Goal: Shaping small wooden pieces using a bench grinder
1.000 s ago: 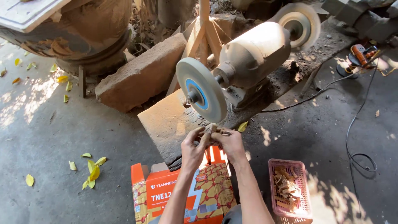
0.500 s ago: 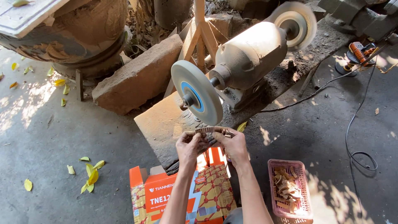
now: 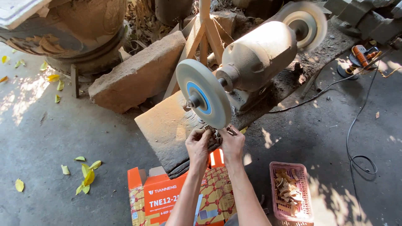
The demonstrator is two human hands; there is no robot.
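Both hands hold a small wooden piece (image 3: 217,133) up against the lower rim of the grinding wheel (image 3: 204,93), so the step in hand looks like sanding or shaping that piece on the wheel. The left hand (image 3: 198,145) is curled with fingertips pinched on the near end at about 9 o'clock of the piece; the right hand (image 3: 233,144) is likewise closed, pinching the other end at 3 o'clock. Neither hand is spread; both are clenched around the piece, most of which is hidden by the fingers. The piece sits at 6 o'clock of the wheel, touching or just beside its edge; contact cannot be told for sure. The motor (image 3: 257,54) lies at 2 o'clock of the wheel, with a second wheel (image 3: 305,23) beyond. A pink basket (image 3: 289,167) of wooden bits stands at 4 o'clock of the hands, an orange box (image 3: 161,194) at 7 o'clock. The next move seemingly calls for steady, light pressure, with fingertips kept off the rim
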